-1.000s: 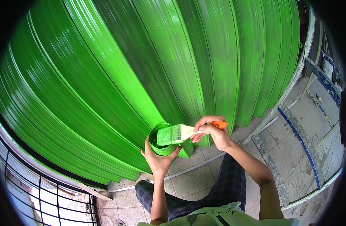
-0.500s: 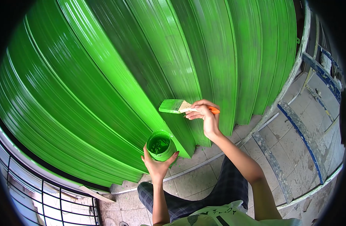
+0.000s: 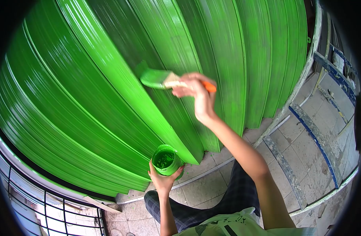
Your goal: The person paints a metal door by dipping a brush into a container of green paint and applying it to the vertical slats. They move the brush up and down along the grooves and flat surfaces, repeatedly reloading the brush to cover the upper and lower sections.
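Observation:
My right hand [image 3: 197,94] is closed round the handle of a wide paintbrush [image 3: 170,80] with an orange handle end. Green paint coats its bristles, which press against a darker recessed strip of the ribbed green metal panel [image 3: 98,82]. A fresh bright green smear shows at the bristle tips. Lower down, my left hand [image 3: 164,181] is wrapped round an open paint pot [image 3: 169,170], with green paint visible inside. The pot is close to the foot of the panel. The brush and right hand are slightly blurred.
A paint-spattered ladder [image 3: 314,137] with blue edges stands at the right on the tiled floor [image 3: 206,192]. Black metal bars [image 3: 45,208] are at the lower left, near a wooden strip [image 3: 101,204]. My legs in dark checked trousers are below.
My right hand has moved up and left with the paintbrush, and its bristles now meet the panel, leaving a bright smear. My left hand and the pot have shifted only slightly.

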Tool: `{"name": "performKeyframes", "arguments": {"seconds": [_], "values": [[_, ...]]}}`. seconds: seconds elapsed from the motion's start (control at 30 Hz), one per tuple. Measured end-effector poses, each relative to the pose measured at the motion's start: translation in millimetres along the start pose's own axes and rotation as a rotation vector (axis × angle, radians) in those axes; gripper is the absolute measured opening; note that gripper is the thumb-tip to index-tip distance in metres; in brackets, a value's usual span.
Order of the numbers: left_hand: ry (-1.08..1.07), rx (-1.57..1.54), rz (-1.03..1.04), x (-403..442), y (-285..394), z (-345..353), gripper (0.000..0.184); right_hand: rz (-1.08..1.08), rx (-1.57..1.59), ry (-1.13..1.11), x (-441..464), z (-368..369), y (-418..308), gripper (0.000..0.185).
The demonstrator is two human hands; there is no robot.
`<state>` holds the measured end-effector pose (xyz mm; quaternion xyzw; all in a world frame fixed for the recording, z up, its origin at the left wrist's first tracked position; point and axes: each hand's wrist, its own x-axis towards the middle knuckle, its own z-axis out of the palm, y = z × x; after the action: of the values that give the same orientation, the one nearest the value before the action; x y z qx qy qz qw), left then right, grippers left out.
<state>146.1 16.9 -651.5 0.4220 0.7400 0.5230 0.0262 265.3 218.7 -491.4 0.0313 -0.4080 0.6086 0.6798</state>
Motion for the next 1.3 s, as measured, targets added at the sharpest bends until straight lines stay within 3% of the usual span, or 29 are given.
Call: {"name": "performKeyframes", "arguments": {"seconds": [0.13,0.23,0.43,0.57,0.67,0.77,0.9,1.13,1.23,1.3], "values": [[-0.004,0.002,0.006,-2,-10,-2,0.097,0.244,-0.215,0.078,-75,-77,35,0.021],[-0.009,0.01,-0.001,-4,-11,-3,0.096,0.338,-0.241,0.071,-83,-95,36,0.019],[-0.007,0.003,0.024,-4,-15,-3,0.091,0.122,-0.158,-0.078,9,4,-11,0.017],[-0.023,-0.028,0.023,-6,-16,-1,0.089,-0.025,0.043,-0.044,39,33,-33,0.017],[-0.037,-0.027,0.012,-7,-15,-2,0.089,0.027,-0.074,-0.015,10,10,-12,0.023],[-0.018,0.01,0.091,-7,-13,-4,0.073,0.19,-0.174,0.074,-42,-38,12,0.023],[-0.024,0.005,0.085,-7,-22,-4,0.072,0.394,-0.259,0.068,-66,-73,19,0.02],[-0.04,-0.011,0.078,-9,-20,-5,0.072,0.07,-0.14,-0.112,44,49,-46,0.019],[-0.035,-0.017,0.08,-11,-17,-6,0.073,-0.041,-0.027,-0.084,51,55,-53,0.019],[-0.033,-0.013,0.079,-11,-18,-8,0.073,0.053,-0.103,-0.058,29,33,-36,0.023]]}}
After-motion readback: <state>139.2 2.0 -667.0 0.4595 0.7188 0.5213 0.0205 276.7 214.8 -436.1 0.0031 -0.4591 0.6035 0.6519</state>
